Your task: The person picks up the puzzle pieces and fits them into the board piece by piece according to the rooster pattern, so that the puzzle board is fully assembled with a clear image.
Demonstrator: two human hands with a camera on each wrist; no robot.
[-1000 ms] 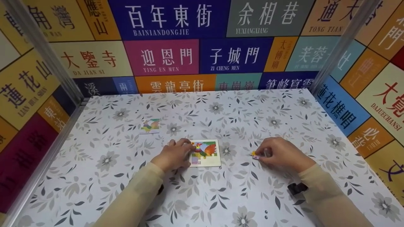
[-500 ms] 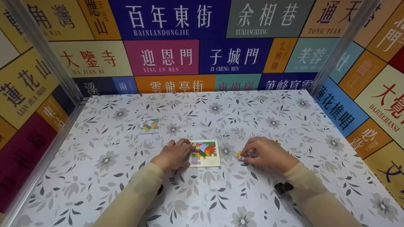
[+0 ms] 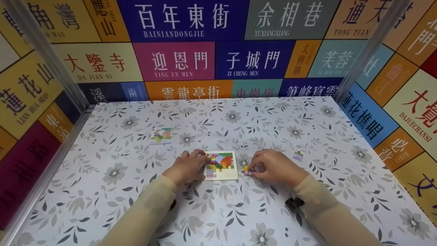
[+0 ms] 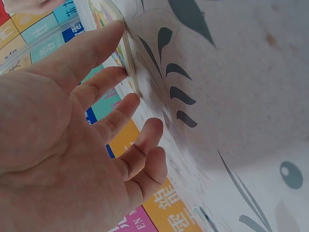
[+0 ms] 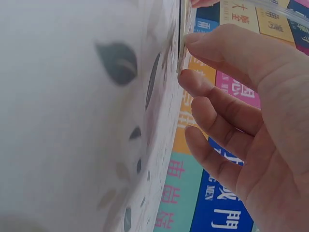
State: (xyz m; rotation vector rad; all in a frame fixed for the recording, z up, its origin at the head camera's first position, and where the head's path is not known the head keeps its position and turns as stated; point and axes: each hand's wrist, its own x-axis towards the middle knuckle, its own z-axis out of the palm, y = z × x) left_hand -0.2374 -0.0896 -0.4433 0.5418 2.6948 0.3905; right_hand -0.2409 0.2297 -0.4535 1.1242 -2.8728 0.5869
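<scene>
A small jigsaw puzzle board [image 3: 227, 175] with a colourful rooster picture lies on the floral tabletop, its pale base showing at the lower right. My left hand [image 3: 186, 167] rests at the board's left side, fingers loosely bent. In the left wrist view, its thumb [image 4: 104, 41] and index fingertip meet the board's edge. Just right of the board, my right hand [image 3: 276, 167] pinches a yellow and pink puzzle piece [image 3: 246, 172] between thumb and fingers. From the right wrist view, that piece [image 5: 181, 62] appears edge-on, its face hidden.
Behind the right hand lies a loose puzzle piece [image 3: 297, 155], lilac with a greenish knob. A second rooster picture section [image 3: 161, 136] sits farther back at left. Lettered panels [image 3: 184, 61] wall the table [image 3: 205, 222] at the back and sides.
My right hand has moved left toward the board with the pinched piece, uncovering the loose lilac piece behind it. The left hand has stayed at the board.
</scene>
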